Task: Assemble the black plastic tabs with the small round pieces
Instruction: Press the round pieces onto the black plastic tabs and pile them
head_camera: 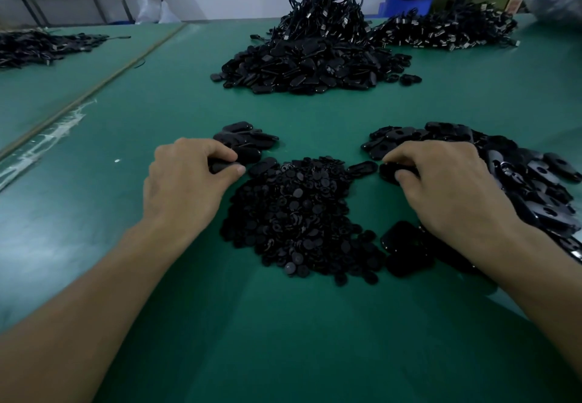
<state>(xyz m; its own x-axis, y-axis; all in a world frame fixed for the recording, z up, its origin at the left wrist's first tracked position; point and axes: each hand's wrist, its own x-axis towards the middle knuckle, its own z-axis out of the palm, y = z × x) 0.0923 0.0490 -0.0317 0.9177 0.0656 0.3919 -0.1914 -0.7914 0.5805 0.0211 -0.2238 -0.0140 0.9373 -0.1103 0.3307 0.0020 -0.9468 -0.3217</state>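
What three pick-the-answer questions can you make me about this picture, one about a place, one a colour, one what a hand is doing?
1. Where is the pile of small round pieces?
A) between the left hand and right hand
B) on a shelf
C) in a bucket

2. What colour is the table top?
A) red
B) green
C) white

3. What is the left hand doing?
A) lying flat
B) gripping a black tab
C) waving in air

Answers: 1 A, it lies between both hands; 2 B, the surface is green; 3 B, its fingers curl round the tab.
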